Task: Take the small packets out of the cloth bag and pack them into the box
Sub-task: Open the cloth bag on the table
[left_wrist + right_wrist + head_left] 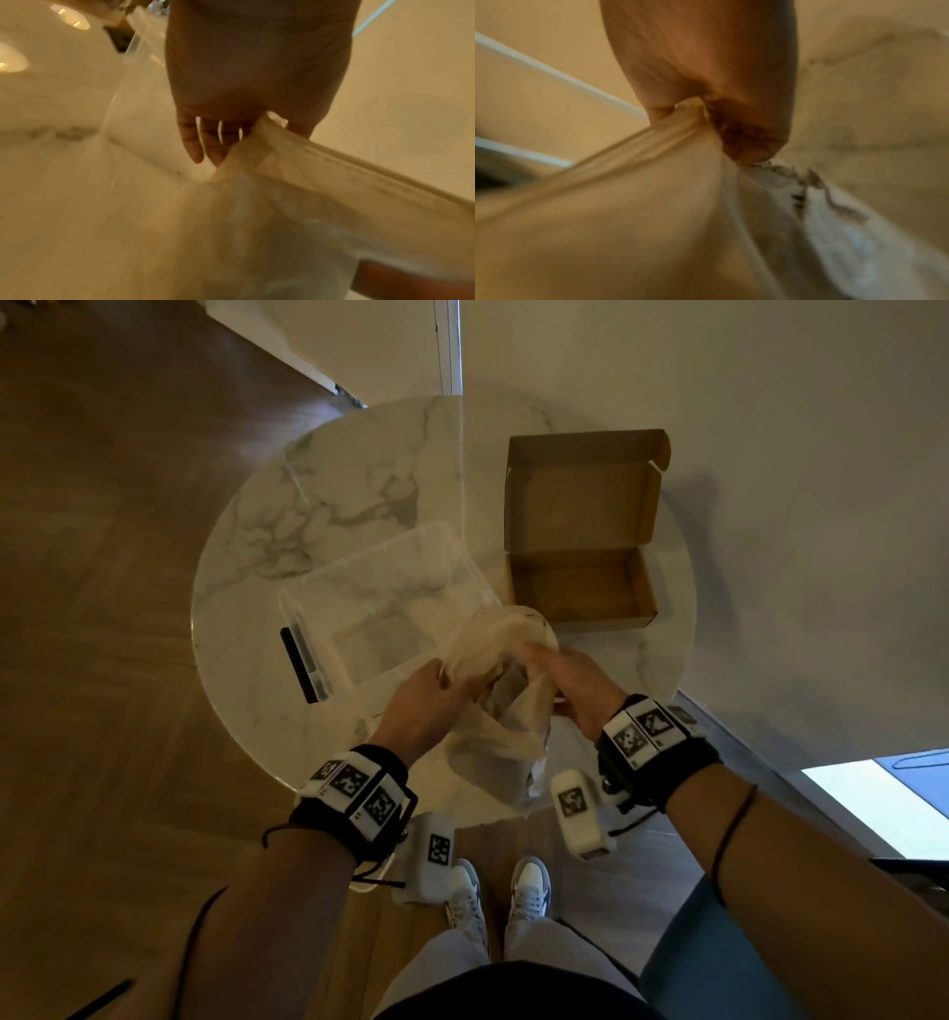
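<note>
Whatever is in the cloth bag [493, 711] is blurred beyond telling. Left hand [418, 695] pinches its rim at nine o'clock, right hand [570, 683] at three, pulling it apart.

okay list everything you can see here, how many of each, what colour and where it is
cloth bag: one, cream, held over the near table edge, mouth pulled open.
packets: number unclear, pale, showing inside the bag's mouth.
cardboard box: one, brown, lid open, far right of the table.
plastic bin: one, clear, table centre, left of the box.
dark strip: one, black, by the bin's left side.
table: one, round, white marble.
shoes: two, white and grey, on the wooden floor.
left hand: pinches the bag's left rim.
right hand: grips the bag's right rim.
</note>
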